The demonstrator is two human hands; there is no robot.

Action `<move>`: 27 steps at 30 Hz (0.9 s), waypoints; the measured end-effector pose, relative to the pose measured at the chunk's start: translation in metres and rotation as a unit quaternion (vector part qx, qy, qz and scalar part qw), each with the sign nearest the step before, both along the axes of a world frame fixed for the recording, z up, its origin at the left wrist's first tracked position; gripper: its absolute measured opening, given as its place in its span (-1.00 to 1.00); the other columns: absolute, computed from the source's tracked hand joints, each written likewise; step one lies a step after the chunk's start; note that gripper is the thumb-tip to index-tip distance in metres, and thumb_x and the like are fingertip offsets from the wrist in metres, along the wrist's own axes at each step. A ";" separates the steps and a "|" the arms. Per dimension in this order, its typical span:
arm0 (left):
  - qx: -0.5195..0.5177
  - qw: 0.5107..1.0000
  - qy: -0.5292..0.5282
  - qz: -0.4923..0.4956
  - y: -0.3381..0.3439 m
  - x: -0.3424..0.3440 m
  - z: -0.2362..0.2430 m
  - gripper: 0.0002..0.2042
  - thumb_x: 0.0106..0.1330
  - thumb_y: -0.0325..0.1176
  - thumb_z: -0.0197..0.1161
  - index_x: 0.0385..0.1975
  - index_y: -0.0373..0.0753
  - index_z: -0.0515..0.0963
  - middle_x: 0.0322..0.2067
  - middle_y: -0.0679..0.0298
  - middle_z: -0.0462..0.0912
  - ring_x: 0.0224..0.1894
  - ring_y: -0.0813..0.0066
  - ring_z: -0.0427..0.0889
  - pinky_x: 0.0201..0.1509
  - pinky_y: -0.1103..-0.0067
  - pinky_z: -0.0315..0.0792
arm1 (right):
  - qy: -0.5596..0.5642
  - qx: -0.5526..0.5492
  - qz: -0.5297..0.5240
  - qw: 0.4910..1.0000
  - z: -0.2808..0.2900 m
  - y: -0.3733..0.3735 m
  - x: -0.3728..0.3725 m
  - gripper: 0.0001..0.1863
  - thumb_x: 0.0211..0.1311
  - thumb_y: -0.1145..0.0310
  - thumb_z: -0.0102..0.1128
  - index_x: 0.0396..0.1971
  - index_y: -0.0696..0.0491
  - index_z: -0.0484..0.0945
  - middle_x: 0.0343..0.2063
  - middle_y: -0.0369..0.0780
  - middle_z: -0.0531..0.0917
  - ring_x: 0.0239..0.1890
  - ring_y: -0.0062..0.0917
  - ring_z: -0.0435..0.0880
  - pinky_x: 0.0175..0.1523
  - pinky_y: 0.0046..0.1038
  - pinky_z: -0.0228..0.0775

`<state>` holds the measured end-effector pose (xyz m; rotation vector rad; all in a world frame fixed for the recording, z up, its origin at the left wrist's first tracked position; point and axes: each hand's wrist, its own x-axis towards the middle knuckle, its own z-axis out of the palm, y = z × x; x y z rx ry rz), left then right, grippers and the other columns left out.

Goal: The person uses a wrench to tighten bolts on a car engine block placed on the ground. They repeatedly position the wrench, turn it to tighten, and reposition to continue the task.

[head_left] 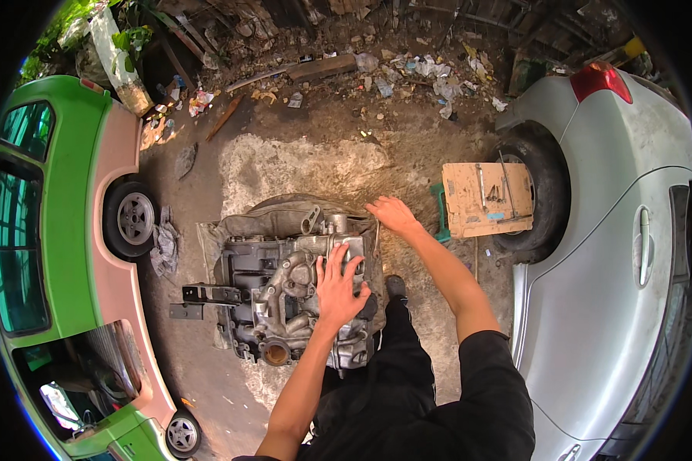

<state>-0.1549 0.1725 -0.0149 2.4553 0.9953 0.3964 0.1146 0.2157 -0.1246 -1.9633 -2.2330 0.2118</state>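
A grey metal car engine (284,288) rests in front of me, with a round rusty port (275,353) at its near side and a black bracket (207,296) jutting out to the left. My left hand (338,290) lies on its right part, fingers spread over the metal. Just past the engine's far right edge, my right hand (394,214) has its fingers bent and drawn together. What they grip, if anything, is too small to tell. A thin rod-like piece (377,240) shows below those fingertips, along the engine's edge.
Cardboard (469,211) with several hand tools covers a green stool (440,213) on the right, against the silver car's wheel (550,192). A green and pink vehicle (115,238) stands left, a grey rag (164,244) by its wheel. Litter (430,73) and wood pieces (323,67) lie beyond.
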 end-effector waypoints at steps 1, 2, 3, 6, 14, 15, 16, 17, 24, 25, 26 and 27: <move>0.004 1.000 0.004 0.001 0.000 0.000 0.000 -0.46 0.15 -0.23 0.31 0.21 -0.06 0.52 0.49 0.12 0.25 0.61 0.10 0.12 0.64 -0.05 -0.08 | -0.011 -0.013 -0.036 0.999 -0.006 -0.011 0.006 -0.69 0.27 0.50 0.21 0.01 0.05 0.64 -0.16 -0.16 0.76 0.06 -0.22 0.70 0.10 -0.16 0.63; 0.002 1.000 0.001 0.001 0.000 0.000 0.000 -0.46 0.15 -0.23 0.31 0.21 -0.06 0.52 0.49 0.12 0.25 0.61 0.10 0.12 0.64 -0.05 -0.08 | 0.027 -0.041 -0.089 0.995 -0.012 -0.024 0.012 -0.75 0.30 0.50 0.20 -0.04 0.08 0.64 -0.21 -0.13 0.76 0.02 -0.20 0.71 0.09 -0.14 0.62; 0.004 1.000 -0.001 0.001 0.000 0.000 -0.001 -0.46 0.15 -0.23 0.31 0.21 -0.07 0.52 0.49 0.12 0.25 0.61 0.09 0.12 0.64 -0.05 -0.08 | 0.047 -0.103 -0.149 0.982 -0.018 -0.036 0.015 -0.80 0.33 0.50 0.19 -0.09 0.10 0.65 -0.25 -0.09 0.75 -0.01 -0.18 0.71 0.09 -0.13 0.61; 0.006 1.000 -0.003 0.001 0.000 0.000 -0.002 -0.46 0.14 -0.23 0.31 0.21 -0.07 0.52 0.49 0.12 0.26 0.61 0.09 0.12 0.64 -0.04 -0.08 | 0.180 -0.244 -0.243 0.921 -0.034 -0.077 0.012 -0.79 0.52 0.35 0.15 -0.12 0.12 0.71 -0.29 0.02 0.76 -0.17 -0.06 0.71 -0.04 -0.07 0.54; 0.018 0.999 -0.026 0.005 -0.001 0.001 -0.002 -0.40 0.11 -0.23 0.30 0.25 -0.07 0.46 0.46 0.13 0.28 0.59 0.04 0.14 0.63 -0.04 -0.08 | 0.435 -0.138 -0.374 0.807 -0.023 -0.151 -0.070 -0.55 0.60 0.03 0.12 -0.19 0.15 0.74 -0.44 -0.06 0.69 -0.31 -0.35 0.66 -0.12 -0.20 0.44; 0.020 0.999 -0.029 0.003 -0.001 0.001 -0.002 -0.37 0.10 -0.24 0.31 0.27 -0.09 0.44 0.46 0.13 0.28 0.59 0.05 0.14 0.63 -0.03 -0.08 | 0.460 -0.148 -0.416 0.770 -0.020 -0.153 -0.079 -0.44 0.62 -0.08 0.06 -0.35 0.18 0.61 -0.52 -0.14 0.57 -0.38 -0.43 0.54 -0.15 -0.20 0.38; 0.018 0.999 -0.030 0.003 -0.001 0.001 -0.002 -0.37 0.09 -0.24 0.31 0.27 -0.09 0.43 0.46 0.13 0.28 0.59 0.05 0.14 0.63 -0.03 -0.09 | 0.486 -0.116 -0.445 0.743 -0.019 -0.151 -0.089 -0.42 0.63 -0.09 0.02 -0.38 0.17 0.55 -0.53 -0.17 0.52 -0.40 -0.44 0.48 -0.17 -0.22 0.35; 0.019 0.999 -0.032 0.003 -0.001 0.000 -0.003 -0.37 0.09 -0.24 0.31 0.27 -0.09 0.43 0.46 0.13 0.28 0.59 0.05 0.14 0.63 -0.03 -0.09 | 0.506 -0.077 -0.466 0.721 -0.018 -0.153 -0.101 -0.40 0.64 -0.11 -0.02 -0.41 0.17 0.49 -0.54 -0.19 0.47 -0.42 -0.45 0.43 -0.20 -0.24 0.32; 0.020 0.999 -0.034 -0.001 0.000 0.001 -0.007 -0.36 0.10 -0.25 0.33 0.28 -0.10 0.43 0.47 0.14 0.27 0.60 0.07 0.13 0.65 0.00 -0.11 | 0.599 0.062 -0.473 0.643 -0.039 -0.159 -0.158 -0.48 0.69 -0.01 -0.08 -0.39 0.13 0.42 -0.54 -0.31 0.37 -0.44 -0.57 0.34 -0.27 -0.36 0.24; 0.019 0.999 -0.035 0.001 0.000 0.000 -0.007 -0.36 0.10 -0.25 0.33 0.28 -0.09 0.43 0.47 0.14 0.27 0.60 0.07 0.13 0.65 0.00 -0.11 | 0.633 0.064 -0.483 0.602 -0.041 -0.158 -0.164 -0.50 0.69 0.01 -0.06 -0.40 0.11 0.42 -0.54 -0.34 0.36 -0.45 -0.59 0.33 -0.29 -0.38 0.22; 0.016 0.999 -0.036 0.001 0.000 0.000 -0.007 -0.36 0.10 -0.25 0.33 0.28 -0.09 0.43 0.47 0.15 0.27 0.60 0.07 0.13 0.65 0.01 -0.11 | 0.667 0.050 -0.505 0.545 -0.043 -0.157 -0.167 -0.51 0.69 0.02 -0.05 -0.40 0.10 0.43 -0.54 -0.38 0.36 -0.46 -0.61 0.32 -0.31 -0.39 0.20; 0.013 0.999 -0.034 0.002 0.000 0.000 -0.006 -0.36 0.10 -0.25 0.34 0.29 -0.09 0.43 0.47 0.15 0.27 0.60 0.08 0.12 0.65 0.01 -0.11 | 0.694 0.050 -0.477 0.537 -0.042 -0.156 -0.168 -0.52 0.69 0.02 -0.04 -0.42 0.07 0.42 -0.54 -0.40 0.34 -0.47 -0.63 0.30 -0.32 -0.41 0.17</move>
